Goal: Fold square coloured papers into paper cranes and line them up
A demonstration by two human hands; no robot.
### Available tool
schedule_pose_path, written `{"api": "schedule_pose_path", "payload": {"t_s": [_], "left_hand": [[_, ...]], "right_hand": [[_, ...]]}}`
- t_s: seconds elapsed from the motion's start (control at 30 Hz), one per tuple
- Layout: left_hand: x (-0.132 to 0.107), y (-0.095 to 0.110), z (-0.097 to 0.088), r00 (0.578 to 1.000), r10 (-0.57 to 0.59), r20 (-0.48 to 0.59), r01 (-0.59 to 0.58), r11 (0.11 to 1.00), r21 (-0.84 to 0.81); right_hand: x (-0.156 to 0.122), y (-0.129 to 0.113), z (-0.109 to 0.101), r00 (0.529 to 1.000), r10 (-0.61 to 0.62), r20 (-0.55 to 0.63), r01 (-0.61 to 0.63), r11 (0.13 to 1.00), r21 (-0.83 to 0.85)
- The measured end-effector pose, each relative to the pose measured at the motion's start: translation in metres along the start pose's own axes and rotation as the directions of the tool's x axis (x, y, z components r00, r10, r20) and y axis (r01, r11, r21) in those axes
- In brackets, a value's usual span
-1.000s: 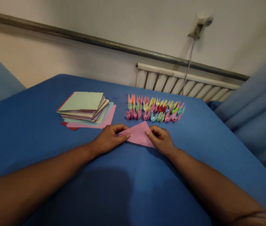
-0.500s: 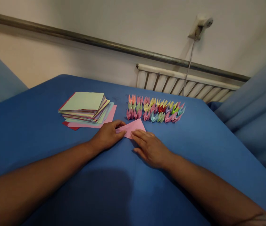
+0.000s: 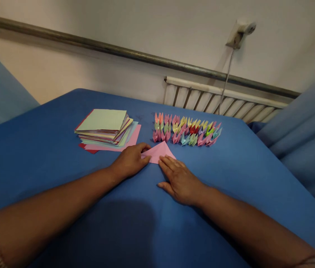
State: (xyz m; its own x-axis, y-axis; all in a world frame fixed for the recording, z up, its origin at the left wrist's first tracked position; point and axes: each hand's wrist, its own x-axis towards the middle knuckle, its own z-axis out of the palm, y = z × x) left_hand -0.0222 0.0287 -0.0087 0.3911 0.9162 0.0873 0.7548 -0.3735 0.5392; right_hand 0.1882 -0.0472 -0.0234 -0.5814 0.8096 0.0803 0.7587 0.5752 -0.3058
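A folded sheet of pink paper (image 3: 159, 150) lies on the blue table between my hands, its peak pointing away from me. My left hand (image 3: 131, 159) pinches the paper's left corner between thumb and fingers. On the right part of the paper, my right hand (image 3: 181, 178) rests flat, fingers stretched out and thumb apart on the table. Just beyond stand rows of folded paper cranes (image 3: 187, 130) in pink, yellow, green, red and blue. Left of them is a stack of coloured square paper (image 3: 101, 121), pale green on top.
The blue-covered table (image 3: 113, 223) reaches to the wall. Behind it are a white radiator (image 3: 199, 91), a metal pipe (image 3: 135, 56) and a wall socket (image 3: 238, 35) with a hanging cord. A blue curtain (image 3: 308, 141) hangs at the right.
My right hand has slid slightly down and right along the pink paper, which now shows a wider triangular shape. My left hand keeps its hold. The whole view has shifted a little.
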Motion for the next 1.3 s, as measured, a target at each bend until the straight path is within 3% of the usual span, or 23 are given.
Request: {"api": "schedule_pose_path", "payload": {"t_s": [0.17,0.23,0.3,0.4,0.5,0.63,0.77,0.87,0.97,1.07,1.17,1.3], "left_hand": [[0.002,-0.005,-0.004,0.998,-0.054,0.015,0.052,0.995,0.083],[0.002,-0.007,-0.005,1.0,-0.026,0.011,0.024,0.993,0.112],[0.0,-0.005,-0.004,0.996,0.079,-0.037,-0.072,0.984,0.166],[-0.012,0.006,0.003,0.949,0.309,-0.066,-0.285,0.928,0.24],[-0.031,0.021,0.014,0.912,0.392,0.118,-0.408,0.893,0.189],[-0.054,0.032,0.021,0.879,0.378,0.291,-0.455,0.847,0.275],[-0.061,0.031,0.014,0.88,0.298,0.369,-0.446,0.786,0.428],[-0.06,0.027,0.003,0.911,0.242,0.333,-0.39,0.769,0.508],[-0.055,0.019,-0.011,0.958,0.132,0.254,-0.256,0.791,0.555],[-0.048,0.013,-0.019,0.98,0.044,0.194,-0.159,0.758,0.633],[-0.044,0.015,-0.012,0.98,0.161,0.12,-0.2,0.757,0.622],[-0.045,0.019,0.008,0.88,0.347,0.324,-0.457,0.804,0.381]], "right_hand": [[-0.001,-0.002,-0.004,1.0,-0.002,-0.013,0.002,1.0,0.021],[0.0,-0.002,-0.006,0.999,0.0,-0.049,0.001,0.999,0.034],[0.001,-0.001,-0.007,0.998,-0.004,-0.07,0.008,0.999,0.046],[0.002,0.002,-0.006,0.997,-0.024,-0.072,0.029,0.998,0.063],[0.002,0.005,-0.005,0.997,-0.038,-0.073,0.044,0.996,0.083],[0.002,0.005,-0.002,0.997,-0.021,-0.077,0.028,0.996,0.081],[0.0,0.005,-0.002,0.997,-0.013,-0.082,0.017,0.998,0.058],[0.0,0.005,-0.003,0.997,-0.015,-0.077,0.018,0.999,0.05],[0.0,0.005,-0.004,0.998,-0.014,-0.069,0.018,0.998,0.059],[0.0,0.005,-0.004,0.998,-0.002,-0.066,0.006,0.998,0.064],[0.0,0.003,-0.004,0.997,-0.001,-0.073,0.006,0.998,0.065],[0.0,0.002,-0.007,0.997,0.004,-0.076,0.0,0.999,0.05]]}}
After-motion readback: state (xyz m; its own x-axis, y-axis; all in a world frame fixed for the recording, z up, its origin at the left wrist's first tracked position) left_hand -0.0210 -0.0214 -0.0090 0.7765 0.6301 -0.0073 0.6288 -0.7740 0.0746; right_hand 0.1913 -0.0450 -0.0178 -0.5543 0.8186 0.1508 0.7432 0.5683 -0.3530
